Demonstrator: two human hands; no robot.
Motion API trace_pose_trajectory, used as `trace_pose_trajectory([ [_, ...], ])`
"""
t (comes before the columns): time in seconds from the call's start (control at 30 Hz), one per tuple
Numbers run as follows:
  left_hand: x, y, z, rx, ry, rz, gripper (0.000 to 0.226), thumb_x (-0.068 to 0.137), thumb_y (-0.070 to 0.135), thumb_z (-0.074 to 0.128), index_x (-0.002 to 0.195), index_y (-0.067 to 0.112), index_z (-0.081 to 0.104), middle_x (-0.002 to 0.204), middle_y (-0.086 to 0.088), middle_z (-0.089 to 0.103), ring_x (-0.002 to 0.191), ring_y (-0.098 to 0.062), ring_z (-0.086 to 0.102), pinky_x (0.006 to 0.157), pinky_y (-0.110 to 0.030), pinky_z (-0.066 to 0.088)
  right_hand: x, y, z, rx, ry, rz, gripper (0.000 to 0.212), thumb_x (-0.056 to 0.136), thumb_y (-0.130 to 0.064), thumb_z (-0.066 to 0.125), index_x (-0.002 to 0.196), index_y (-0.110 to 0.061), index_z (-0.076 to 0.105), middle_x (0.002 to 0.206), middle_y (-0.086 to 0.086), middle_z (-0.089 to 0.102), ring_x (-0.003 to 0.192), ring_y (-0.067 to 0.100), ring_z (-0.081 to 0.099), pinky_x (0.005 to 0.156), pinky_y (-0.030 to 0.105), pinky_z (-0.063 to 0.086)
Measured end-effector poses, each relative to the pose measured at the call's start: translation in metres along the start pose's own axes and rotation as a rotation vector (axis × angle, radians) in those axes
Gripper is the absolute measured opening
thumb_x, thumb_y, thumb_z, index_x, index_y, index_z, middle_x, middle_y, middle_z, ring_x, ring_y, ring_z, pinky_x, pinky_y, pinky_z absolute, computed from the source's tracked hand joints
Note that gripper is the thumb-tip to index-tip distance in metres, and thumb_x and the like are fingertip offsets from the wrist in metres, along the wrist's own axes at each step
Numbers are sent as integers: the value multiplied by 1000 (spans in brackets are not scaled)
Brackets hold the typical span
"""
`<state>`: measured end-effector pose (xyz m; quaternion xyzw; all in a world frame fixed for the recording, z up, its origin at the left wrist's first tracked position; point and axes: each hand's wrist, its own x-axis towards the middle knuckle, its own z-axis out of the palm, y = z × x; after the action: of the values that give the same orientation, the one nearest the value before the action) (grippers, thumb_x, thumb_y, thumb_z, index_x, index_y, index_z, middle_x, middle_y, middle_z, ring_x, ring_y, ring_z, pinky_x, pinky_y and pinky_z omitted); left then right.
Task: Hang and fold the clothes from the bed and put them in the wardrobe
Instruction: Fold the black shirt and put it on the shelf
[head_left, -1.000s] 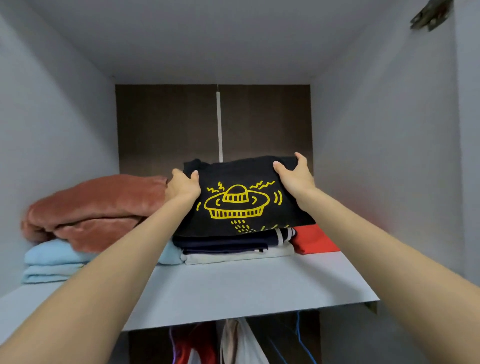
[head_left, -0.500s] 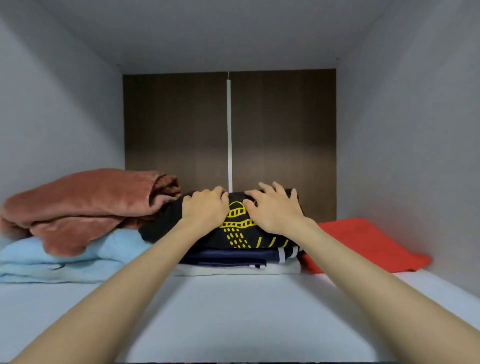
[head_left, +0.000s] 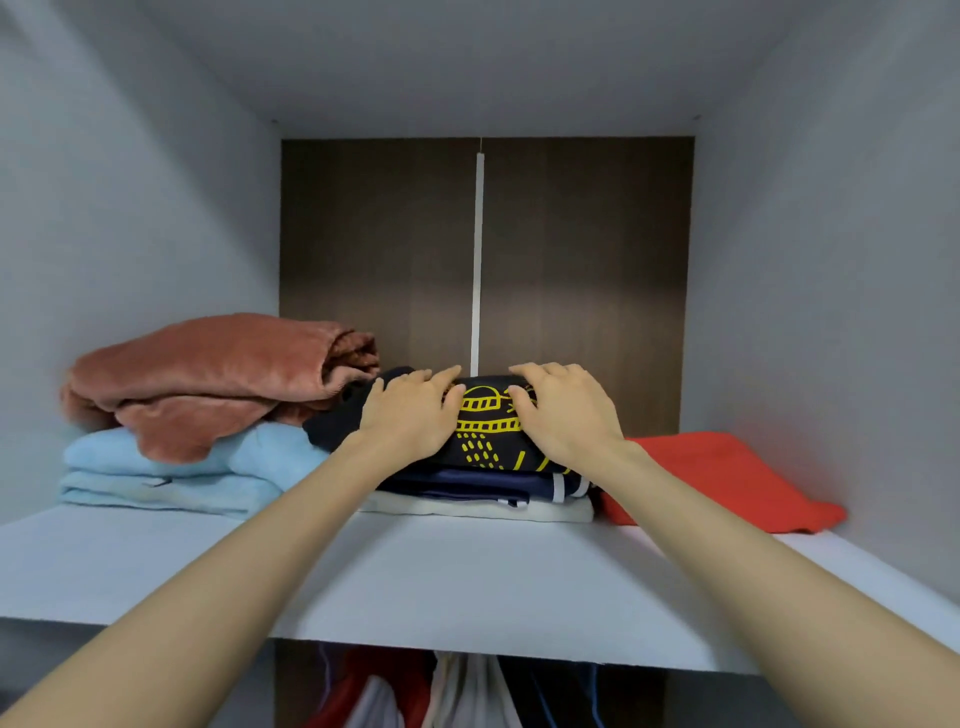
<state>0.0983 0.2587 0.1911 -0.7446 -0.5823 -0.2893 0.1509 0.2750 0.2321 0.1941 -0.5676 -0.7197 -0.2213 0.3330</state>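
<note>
Left hand (head_left: 410, 418) and right hand (head_left: 566, 415) press loose-fingered on the shirt (head_left: 485, 439), directly beneath both palms, at the shelf's (head_left: 467, 582) 12 o'clock.

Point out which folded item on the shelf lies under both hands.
The black shirt with the yellow print, topping the middle stack: the left hand and right hand both rest on it.

Inside the wardrobe (head_left: 483, 62) we see pale grey sides & top, a dark brown wood-grain back panel (head_left: 374, 234) w/ a white strip (head_left: 477, 260) down its centre. Grey shelf (head_left: 467, 582) spans the btm; soft light, brightest low on that panel.
</note>
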Motion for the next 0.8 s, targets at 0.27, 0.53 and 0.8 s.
trace_pose_trajectory([
  [0.27, -67, 2, -40, -86, 163, 72, 44, 101, 38, 34, 144, 30, 38, 140, -2, 51, 125, -27, 48, 99, -38, 37, -50, -25, -41, 116, 82, 69, 36, 99, -30, 42, 134, -28, 50, 127, 0, 58, 117, 24, 46, 85, 39, 45],
  [0.53, -171, -17, -81, -317, 193, 172, 42, 98, 34, 41, 140, 29, 44, 131, -4, 57, 115, -29, 54, 89, -40, 46, -143, -85, -74, 174, 125, 152, 35, 95, -26, 49, 129, -28, 54, 120, -2, 63, 106, 23, 55, 82, 36, 47],
  [0.8, -289, -30, -98, -423, 54, 356, 45, 99, 34, 41, 143, 28, 40, 142, 2, 48, 128, -18, 44, 98, -33, 37, -263, -143, -121, 166, 63, 208, 32, 95, -21, 46, 126, -25, 55, 111, -5, 63, 95, 19, 57, 83, 40, 49],
])
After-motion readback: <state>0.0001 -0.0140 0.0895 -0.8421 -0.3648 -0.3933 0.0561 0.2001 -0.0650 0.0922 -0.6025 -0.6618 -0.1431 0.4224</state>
